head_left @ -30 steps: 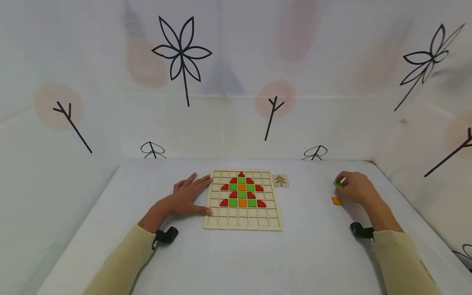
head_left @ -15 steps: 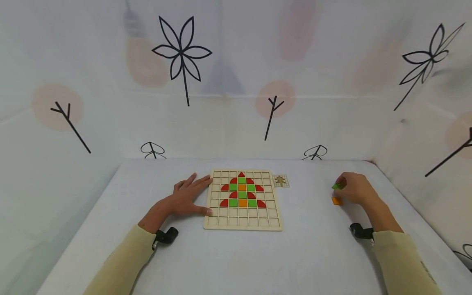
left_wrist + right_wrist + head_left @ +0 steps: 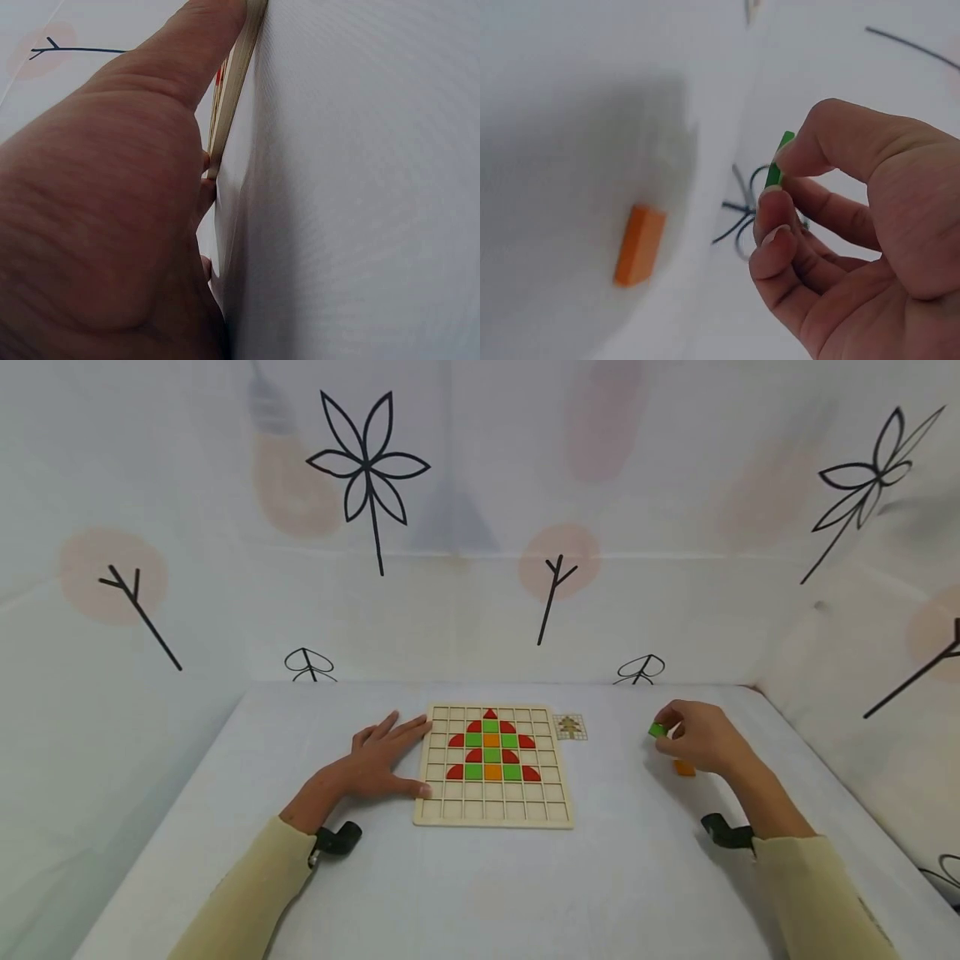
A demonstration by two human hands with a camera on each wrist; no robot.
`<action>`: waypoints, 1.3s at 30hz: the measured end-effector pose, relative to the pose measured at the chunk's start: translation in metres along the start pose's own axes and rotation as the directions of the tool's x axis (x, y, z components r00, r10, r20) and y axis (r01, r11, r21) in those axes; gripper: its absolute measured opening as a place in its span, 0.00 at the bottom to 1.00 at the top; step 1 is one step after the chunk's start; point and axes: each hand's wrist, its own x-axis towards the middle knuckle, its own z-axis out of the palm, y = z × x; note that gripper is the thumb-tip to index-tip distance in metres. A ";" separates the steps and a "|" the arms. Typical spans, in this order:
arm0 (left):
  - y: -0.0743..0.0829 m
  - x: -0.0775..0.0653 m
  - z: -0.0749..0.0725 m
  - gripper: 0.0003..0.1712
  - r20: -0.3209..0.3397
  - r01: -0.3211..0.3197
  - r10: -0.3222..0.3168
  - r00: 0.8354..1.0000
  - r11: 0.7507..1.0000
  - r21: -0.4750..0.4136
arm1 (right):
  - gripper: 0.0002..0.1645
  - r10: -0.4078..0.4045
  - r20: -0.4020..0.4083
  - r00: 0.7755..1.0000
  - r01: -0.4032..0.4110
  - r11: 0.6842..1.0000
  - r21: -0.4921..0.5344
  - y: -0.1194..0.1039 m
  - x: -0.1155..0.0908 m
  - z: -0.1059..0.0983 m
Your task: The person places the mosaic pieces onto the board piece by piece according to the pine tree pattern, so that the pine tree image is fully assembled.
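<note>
A wooden grid board (image 3: 435, 812) lies on the white table, its cells partly filled with red, green and orange tiles in a tree shape. My left hand (image 3: 375, 764) lies at the board's left edge with spread, fairly straight fingers; thumb and fingertips touch the rim, and the left wrist view shows the thumb on the board's side (image 3: 238, 82). My right hand (image 3: 701, 735) pinches a green square tile (image 3: 657, 730) between thumb and fingers, raised off the table. Below that hand, an orange tile (image 3: 684, 768) lies on the table, also seen in the right wrist view (image 3: 639, 246).
A small card (image 3: 571, 727) with a printed tree on a grid lies against the board's upper right edge. White cloth walls (image 3: 450, 610) with plant drawings stand behind the table and at both sides.
My right hand has lifted the green tile off the table beside the orange tile and moved left with it. My left hand stays at the board's edge.
</note>
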 end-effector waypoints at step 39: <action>0.001 -0.002 -0.001 0.64 -0.007 -0.016 0.016 1.000 1.000 -0.001 | 0.14 -0.446 0.121 0.887 0.436 0.894 0.104 -0.174 -0.012 0.095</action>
